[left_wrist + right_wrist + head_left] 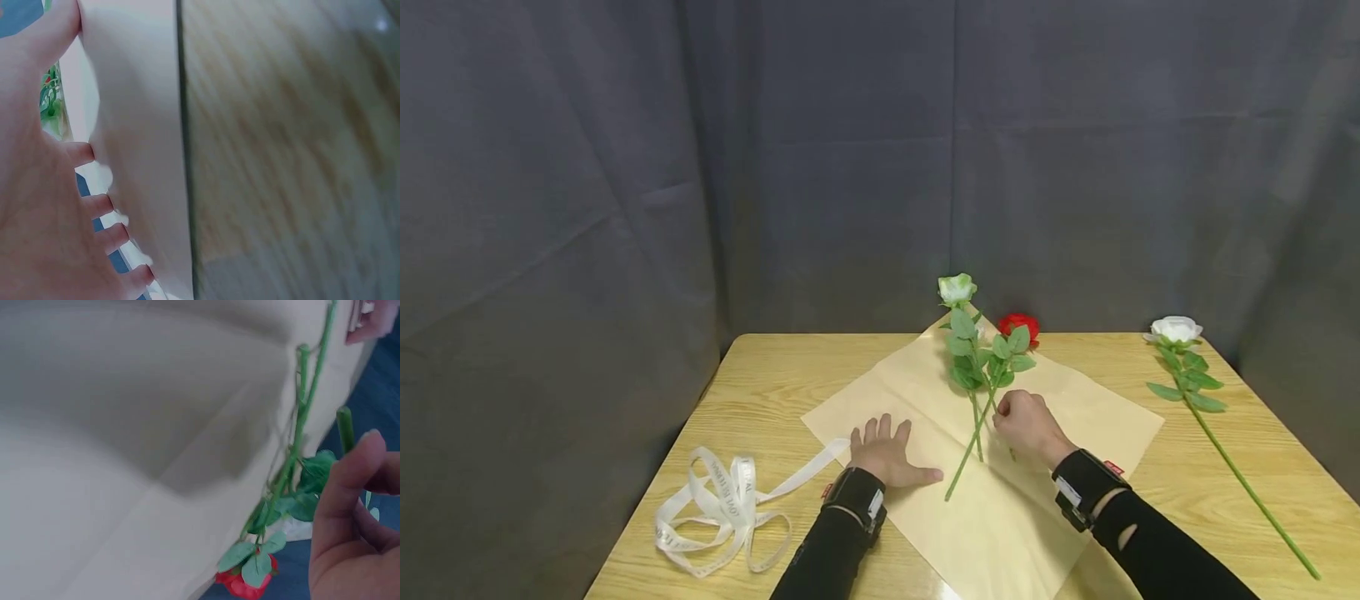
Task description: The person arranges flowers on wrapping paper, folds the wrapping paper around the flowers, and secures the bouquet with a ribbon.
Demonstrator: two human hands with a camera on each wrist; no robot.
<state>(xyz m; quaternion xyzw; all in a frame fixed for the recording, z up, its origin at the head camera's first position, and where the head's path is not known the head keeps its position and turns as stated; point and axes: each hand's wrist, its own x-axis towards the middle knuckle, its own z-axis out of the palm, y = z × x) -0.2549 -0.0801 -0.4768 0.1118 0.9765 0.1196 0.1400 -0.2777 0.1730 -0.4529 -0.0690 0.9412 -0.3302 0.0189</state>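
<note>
My left hand lies spread on the left part of the beige wrapping paper, fingers apart and thumb pointing right. Over the paper's right half, my right hand pinches a green stem between thumb and fingers. That stem leads up to a greenish-white rose at the paper's far corner. Beside it a red rose rests on the paper, its long stem slanting toward my left hand. Another shorter stem crosses under it, its flower mostly hidden behind leaves.
A white rose with a long stem lies at the table's right side. Loosely looped white printed ribbon sits at the left, one end reaching the paper near my left hand. Dark curtain hangs behind the wooden table.
</note>
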